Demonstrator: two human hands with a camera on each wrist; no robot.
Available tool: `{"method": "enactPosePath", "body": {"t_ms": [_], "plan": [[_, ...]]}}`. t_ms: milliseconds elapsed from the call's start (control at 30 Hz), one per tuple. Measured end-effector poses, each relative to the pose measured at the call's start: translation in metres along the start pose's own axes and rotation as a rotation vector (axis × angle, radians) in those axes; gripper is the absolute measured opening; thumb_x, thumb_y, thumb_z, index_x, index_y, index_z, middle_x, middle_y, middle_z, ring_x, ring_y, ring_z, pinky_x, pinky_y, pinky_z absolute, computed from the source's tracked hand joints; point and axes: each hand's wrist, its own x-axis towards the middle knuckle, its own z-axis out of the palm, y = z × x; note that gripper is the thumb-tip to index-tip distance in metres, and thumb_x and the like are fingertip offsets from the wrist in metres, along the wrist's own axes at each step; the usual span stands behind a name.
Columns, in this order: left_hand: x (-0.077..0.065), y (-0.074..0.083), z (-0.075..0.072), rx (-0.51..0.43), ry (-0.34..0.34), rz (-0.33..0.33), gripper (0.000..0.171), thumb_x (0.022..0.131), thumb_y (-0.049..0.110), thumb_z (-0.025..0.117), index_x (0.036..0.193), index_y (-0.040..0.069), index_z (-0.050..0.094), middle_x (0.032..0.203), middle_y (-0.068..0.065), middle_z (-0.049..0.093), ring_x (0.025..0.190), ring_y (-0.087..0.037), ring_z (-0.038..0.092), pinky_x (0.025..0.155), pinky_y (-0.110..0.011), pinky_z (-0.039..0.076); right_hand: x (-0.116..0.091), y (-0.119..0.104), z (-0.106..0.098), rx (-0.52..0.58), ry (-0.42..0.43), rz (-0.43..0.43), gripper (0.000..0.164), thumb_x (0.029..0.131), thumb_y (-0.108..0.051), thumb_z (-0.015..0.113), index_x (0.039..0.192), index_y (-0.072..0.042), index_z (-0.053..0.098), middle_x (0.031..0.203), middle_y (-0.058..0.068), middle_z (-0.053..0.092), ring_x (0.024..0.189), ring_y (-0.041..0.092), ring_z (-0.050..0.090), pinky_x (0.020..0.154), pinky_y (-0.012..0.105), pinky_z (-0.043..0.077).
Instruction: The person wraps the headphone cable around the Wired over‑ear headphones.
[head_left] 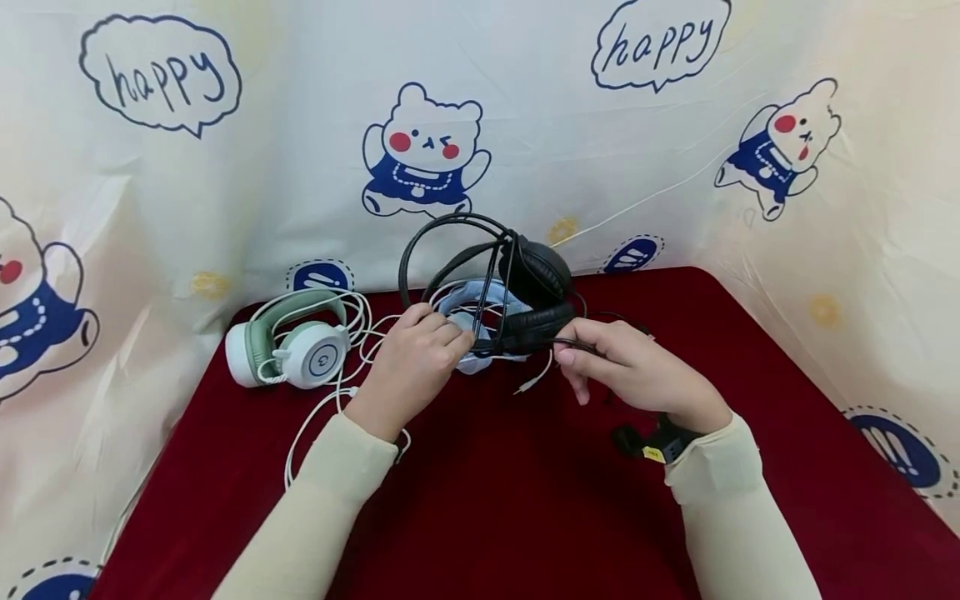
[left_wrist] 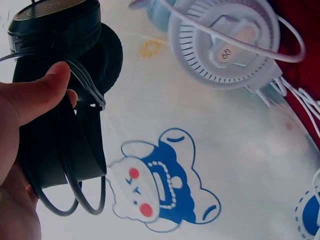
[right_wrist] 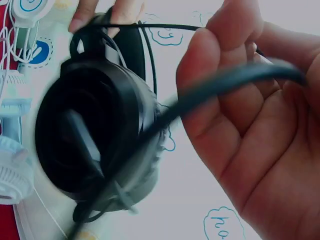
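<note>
Black over-ear headphones [head_left: 536, 271] are held up by my left hand [head_left: 420, 354], which grips them by the headband. Loops of their black cable run around the band and ear cups, as the left wrist view shows. My right hand [head_left: 633, 362], just right of the lower ear cup, pinches the black cable [right_wrist: 162, 26] between thumb and fingers. From there the cable stretches taut toward the headphones, and another length passes blurred in front of the palm in the right wrist view. One round ear cup [right_wrist: 90, 135] faces that camera.
White-and-green headphones [head_left: 318, 354] with tangled white cables lie on the dark red tabletop [head_left: 517, 500] at the left. Pale blue headphones [head_left: 474, 364] rest behind the black pair, partly hidden, with a white plug [head_left: 527, 386] in front. A printed curtain [head_left: 300, 192] encloses the table's back and sides.
</note>
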Motion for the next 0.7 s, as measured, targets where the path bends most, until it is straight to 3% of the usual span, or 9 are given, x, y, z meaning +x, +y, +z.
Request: {"method": "enactPosePath", "body": {"t_ms": [133, 267, 467, 700], "plan": [[-0.005, 0.006, -0.005, -0.022, -0.042, 0.086, 0.019, 0.083, 0.005, 0.077, 0.101, 0.012, 0.076, 0.095, -0.004, 0.073, 0.091, -0.020, 0.064, 0.093, -0.034, 0.044, -0.003, -0.003, -0.007, 0.015, 0.019, -0.064, 0.011, 0.102, -0.007, 0.048, 0.099, -0.013, 0.057, 0.071, -0.006, 0.060, 0.066, 0.013, 0.061, 0.073, 0.035, 0.050], [-0.011, 0.015, -0.009, -0.044, -0.062, 0.131, 0.025, 0.081, 0.004, 0.078, 0.105, 0.013, 0.075, 0.097, -0.003, 0.073, 0.093, -0.020, 0.064, 0.094, -0.035, 0.043, -0.002, -0.006, -0.017, -0.003, -0.003, -0.092, 0.011, 0.102, -0.004, 0.046, 0.098, -0.007, 0.057, 0.069, -0.005, 0.058, 0.061, 0.012, 0.061, 0.068, 0.031, 0.050], [-0.023, 0.021, -0.016, -0.077, -0.114, 0.160, 0.030, 0.080, 0.003, 0.079, 0.108, 0.015, 0.075, 0.096, -0.001, 0.073, 0.094, -0.019, 0.063, 0.096, -0.035, 0.043, -0.004, -0.003, -0.028, -0.022, -0.019, 0.005, 0.012, 0.101, -0.011, 0.051, 0.092, -0.012, 0.059, 0.068, 0.004, 0.056, 0.046, 0.016, 0.050, 0.045, 0.030, 0.046], [-0.029, 0.027, -0.015, -0.140, -0.103, 0.212, 0.027, 0.081, 0.000, 0.077, 0.104, 0.014, 0.075, 0.088, 0.000, 0.072, 0.089, -0.019, 0.061, 0.093, -0.035, 0.043, -0.009, 0.015, -0.038, -0.057, 0.026, 0.031, 0.011, 0.100, -0.010, 0.055, 0.094, -0.006, 0.063, 0.070, 0.003, 0.055, 0.049, 0.018, 0.045, 0.046, 0.028, 0.041]]}}
